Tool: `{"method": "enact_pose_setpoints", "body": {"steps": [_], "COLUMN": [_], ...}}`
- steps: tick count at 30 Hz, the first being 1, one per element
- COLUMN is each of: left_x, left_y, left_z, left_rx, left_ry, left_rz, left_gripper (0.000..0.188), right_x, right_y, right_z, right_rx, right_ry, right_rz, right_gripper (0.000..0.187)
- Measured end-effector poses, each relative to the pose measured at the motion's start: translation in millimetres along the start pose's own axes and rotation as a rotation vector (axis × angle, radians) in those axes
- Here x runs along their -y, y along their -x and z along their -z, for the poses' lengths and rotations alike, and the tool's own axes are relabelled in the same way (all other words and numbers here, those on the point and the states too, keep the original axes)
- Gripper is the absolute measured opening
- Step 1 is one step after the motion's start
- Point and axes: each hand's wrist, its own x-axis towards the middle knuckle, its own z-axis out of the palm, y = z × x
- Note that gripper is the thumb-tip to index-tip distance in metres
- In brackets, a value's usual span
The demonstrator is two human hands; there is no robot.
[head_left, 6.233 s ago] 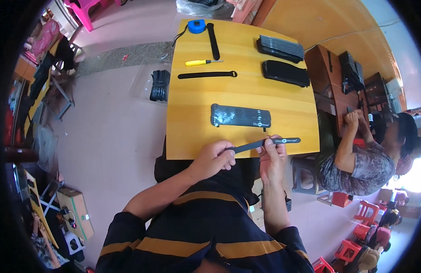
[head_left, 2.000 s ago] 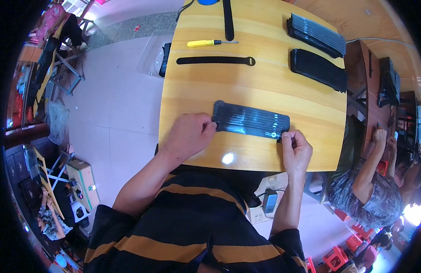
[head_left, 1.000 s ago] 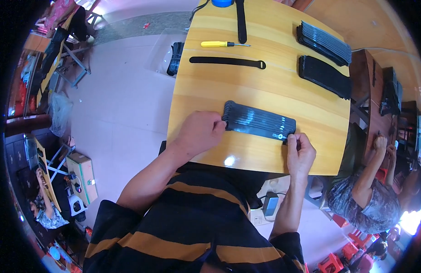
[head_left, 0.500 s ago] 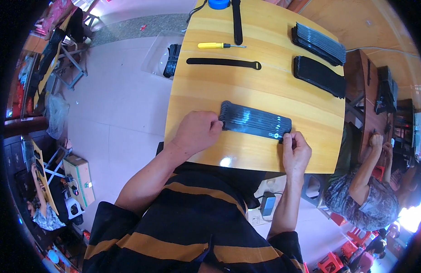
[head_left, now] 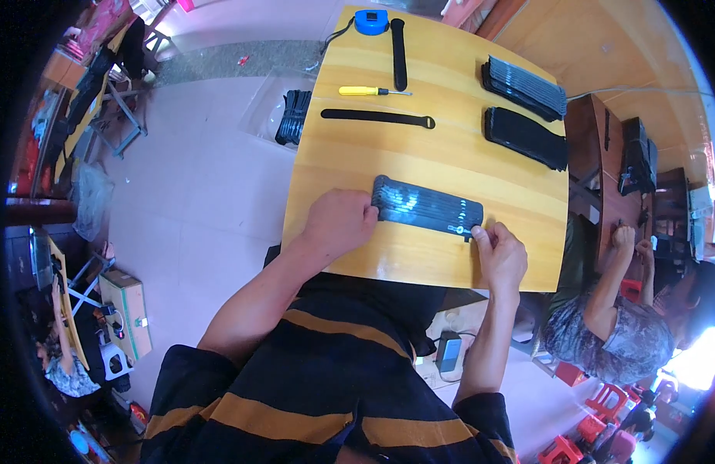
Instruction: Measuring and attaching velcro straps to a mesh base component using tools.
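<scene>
A row of overlapping black hook-and-loop straps (head_left: 427, 206) lies on the wooden table (head_left: 357, 158) in front of me. My left hand (head_left: 339, 222) is closed, its thumb and fingers pinching the row's left end. At the lower right corner, my right hand (head_left: 502, 254) pinches the end of the nearest strap, where a small tab sticks out. Farther off, a single black strap with a ring at its end (head_left: 377, 117) lies crosswise. Another single strap (head_left: 399, 54) points away from me.
A yellow screwdriver (head_left: 361, 91) and a blue tape measure (head_left: 371, 22) lie at the far left of the table. Two strap stacks (head_left: 523, 87) (head_left: 525, 139) rest at the right. A clear bin (head_left: 267, 116) with black bundles stands left. A co-worker (head_left: 612, 332) sits at the right.
The view has shifted slightly, so the table's far edge and the whole tape measure now show. My right hand has moved slightly along the straps' right end; both hands keep their grip.
</scene>
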Motion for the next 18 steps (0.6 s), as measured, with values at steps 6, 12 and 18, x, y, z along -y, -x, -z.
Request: {"method": "enact_pose_setpoints", "body": {"steps": [6,12,18], "left_x": [8,-25,-47], "left_y": [2,-2,-46], "left_z": [4,22,-26], "left_rx": [0.002,-0.331,-0.492], "left_ry": [-0.066,0.11,0.003], "left_rz": [-0.034,-0.151,-0.555], "left_gripper": [0.031,0.019,0.027], "right_x": [0,18,87], "right_y": [-1,-12,-35], "right_z": [9,-8,-65], "right_rx": [-0.032,-0.513,-0.455], "right_ry": [0.029,-0.162,-0.099], "right_rz": [-0.064,0.329,0.466], "right_gripper": [0.039,0.04,0.052]}}
